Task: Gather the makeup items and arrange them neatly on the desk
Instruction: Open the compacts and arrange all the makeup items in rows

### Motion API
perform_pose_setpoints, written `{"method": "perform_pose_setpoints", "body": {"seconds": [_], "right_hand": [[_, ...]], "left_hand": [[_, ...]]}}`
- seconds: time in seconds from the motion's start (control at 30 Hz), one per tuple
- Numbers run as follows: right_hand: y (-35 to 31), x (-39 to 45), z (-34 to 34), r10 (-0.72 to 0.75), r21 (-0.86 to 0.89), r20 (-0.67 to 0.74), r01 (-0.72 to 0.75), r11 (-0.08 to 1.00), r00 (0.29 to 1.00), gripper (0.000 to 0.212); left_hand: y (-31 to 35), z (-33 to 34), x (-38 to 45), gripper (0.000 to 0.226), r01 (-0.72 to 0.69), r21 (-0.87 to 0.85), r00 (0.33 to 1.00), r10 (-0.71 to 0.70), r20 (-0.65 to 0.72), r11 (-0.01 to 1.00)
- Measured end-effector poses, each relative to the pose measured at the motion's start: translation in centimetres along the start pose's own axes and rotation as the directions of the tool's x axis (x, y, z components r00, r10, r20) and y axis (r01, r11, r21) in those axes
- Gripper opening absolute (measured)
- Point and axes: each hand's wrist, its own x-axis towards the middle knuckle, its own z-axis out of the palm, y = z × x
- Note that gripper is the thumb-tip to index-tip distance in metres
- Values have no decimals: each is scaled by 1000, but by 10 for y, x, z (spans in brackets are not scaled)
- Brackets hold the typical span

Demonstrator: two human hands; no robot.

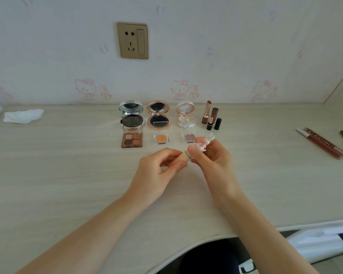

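Above the middle of the desk (67,175), my left hand (156,173) pinches a beige tube (183,158) with a thin metal ring. My right hand (212,161) grips its other end, a pink-and-white cap with a bunny figure (203,144). Behind them stand three open compacts: silver (131,115), rose-gold (158,116) and white (186,115). In front lie a four-pan eyeshadow palette (132,139), an orange single pan (161,139) and a pink glitter pan (189,137). Two uncapped lipsticks (207,111) (210,122) stand with their caps at the right.
Several pencils and a red lip gloss tube (323,144) lie near the right edge. A crumpled white tissue (23,115) sits at the far left. A wall socket (132,40) is above the desk. The front desk edge curves inward around my lap.
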Motion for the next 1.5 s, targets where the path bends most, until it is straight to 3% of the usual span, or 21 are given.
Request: {"method": "perform_pose_setpoints", "body": {"seconds": [0.17,0.33,0.5,0.67,0.83,0.97,1.13,1.33,1.5], "right_hand": [[2,2,-3,10,198,70,-23,980,997,37],[1,0,0,-22,50,4,22,999,1000,27],[-1,0,-2,-17,173,56,7,985,998,40],[-1,-1,-1,-48,12,-20,48,999,999,25],[-2,-1,-2,-36,123,59,29,992,998,34],[0,-1,0,-30,-17,1,30,999,1000,33],[0,0,-4,-6,174,69,-6,985,998,32],[1,0,-2,-4,61,4,4,998,1000,22],[0,1,-4,5,194,33,-11,981,999,30]], "left_hand": [[-1,-1,1,15,32,-25,999,-32,-5,999],[-2,0,0,15,35,-3,999,-35,13,999],[-3,-1,1,14,54,-18,999,-53,9,998],[-2,1,0,14,42,32,998,-43,45,999],[-3,0,1,14,60,31,998,-61,35,998],[-3,1,0,14,36,43,998,-39,57,998],[-3,0,1,15,30,63,999,-32,40,998],[-3,1,-1,15,17,79,999,-21,49,997],[-5,-1,1,15,36,78,999,-38,20,996]]}}
